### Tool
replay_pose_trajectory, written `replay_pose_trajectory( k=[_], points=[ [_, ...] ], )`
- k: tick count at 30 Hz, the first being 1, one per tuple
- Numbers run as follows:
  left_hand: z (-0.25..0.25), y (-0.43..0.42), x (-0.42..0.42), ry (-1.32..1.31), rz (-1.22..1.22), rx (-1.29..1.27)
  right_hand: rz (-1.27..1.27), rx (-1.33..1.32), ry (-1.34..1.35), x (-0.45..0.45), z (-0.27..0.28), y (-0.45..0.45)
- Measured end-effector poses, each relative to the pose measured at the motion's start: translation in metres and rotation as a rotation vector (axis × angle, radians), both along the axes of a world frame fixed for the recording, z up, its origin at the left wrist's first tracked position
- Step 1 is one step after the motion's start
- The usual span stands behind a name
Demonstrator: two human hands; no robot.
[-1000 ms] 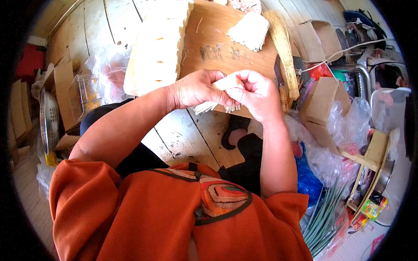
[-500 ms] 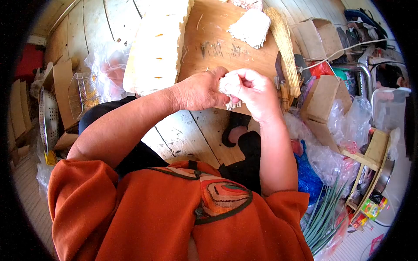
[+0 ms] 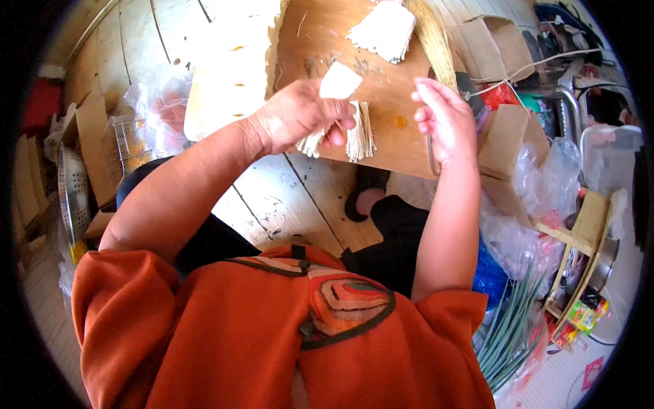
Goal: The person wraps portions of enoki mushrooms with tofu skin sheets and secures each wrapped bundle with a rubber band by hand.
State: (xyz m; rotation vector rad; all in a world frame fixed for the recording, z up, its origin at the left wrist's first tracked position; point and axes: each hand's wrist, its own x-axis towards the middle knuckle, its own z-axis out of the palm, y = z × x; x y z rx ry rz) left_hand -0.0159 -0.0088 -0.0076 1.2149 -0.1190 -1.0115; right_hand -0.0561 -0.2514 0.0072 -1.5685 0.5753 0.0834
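Note:
My left hand [image 3: 306,117] is closed around a bundle of thin pale strips [image 3: 312,142], whose loose ends hang below the fingers. A flat white piece [image 3: 341,81] sticks up above the same hand; whether it belongs to the bundle I cannot tell. Right beside these fingers, a second bunch of pale strips [image 3: 361,132] hangs over the near part of the wooden board [image 3: 398,146]. Off to the right, my right hand [image 3: 444,124] is apart from the strips, fingers loosely curled and separated, with nothing seen in it. Farther back on the board lies a white fringed stack [image 3: 383,31].
A large white sheet with a scalloped edge [image 3: 231,75] covers the board's left side. A straw broom [image 3: 434,44] lies along the right. Cardboard boxes [image 3: 507,140], plastic bags [image 3: 538,180] and green onions [image 3: 507,341] crowd the right; a metal colander [image 3: 73,194] stands at left.
My hands, together at the bundle before, have come apart. The right moved right and let go; the left moved slightly left with the strips. The white piece and second bunch now show.

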Motion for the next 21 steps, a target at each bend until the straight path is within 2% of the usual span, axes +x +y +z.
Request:
replay_pose_trajectory(
  k=[1,2,4,5,7,10,16,21],
  points=[
    [-0.001,0.001,0.001,0.027,0.022,0.019,-0.02,-0.169,0.051,0.001,-0.008,-0.008],
    [-0.002,0.001,0.003,0.054,0.044,0.038,-0.022,-0.171,0.053,-0.001,-0.019,-0.016],
    [-0.002,0.001,0.005,0.058,0.055,0.049,0.127,-0.487,0.168,-0.005,-0.046,-0.032],
    [-0.002,0.001,0.005,0.061,0.067,0.061,0.127,-0.488,0.169,-0.007,-0.063,-0.039],
    [0.001,-0.001,0.004,0.057,0.081,0.059,0.25,-0.867,0.183,-0.009,-0.079,-0.042],
    [0.002,-0.004,0.004,0.043,0.115,0.085,0.316,-0.975,0.244,-0.009,-0.076,-0.036],
    [-0.002,-0.002,0.006,0.044,0.153,0.137,0.447,-0.963,0.223,-0.007,-0.085,-0.019],
    [0.002,0.0,0.007,0.032,0.108,0.136,0.463,-1.104,0.057,-0.009,-0.09,-0.004]
  ],
)
